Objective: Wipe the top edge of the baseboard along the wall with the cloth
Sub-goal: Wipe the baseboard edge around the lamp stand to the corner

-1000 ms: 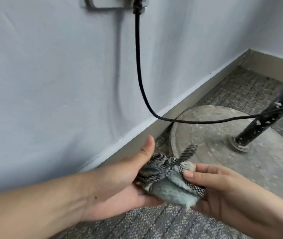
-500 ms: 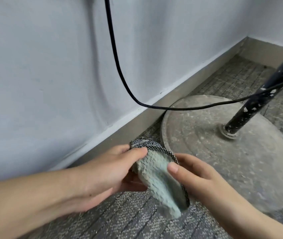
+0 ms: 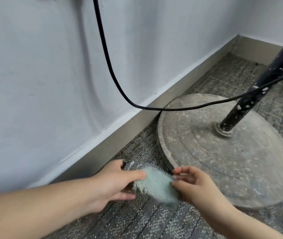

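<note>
Two hands, ours, hold a small pale green cloth (image 3: 154, 184) low over the carpet (image 3: 137, 219), near the baseboard (image 3: 113, 143) but not yet on its top edge. Our left hand (image 3: 114, 183) grips its left side, thumb curled over the top, and our right hand (image 3: 195, 186) pinches its right edge between fingertips (image 3: 180, 170). We judge it light, soft and floppy, so it is best bunched into a pad under the fingers, not held by a corner.
</note>
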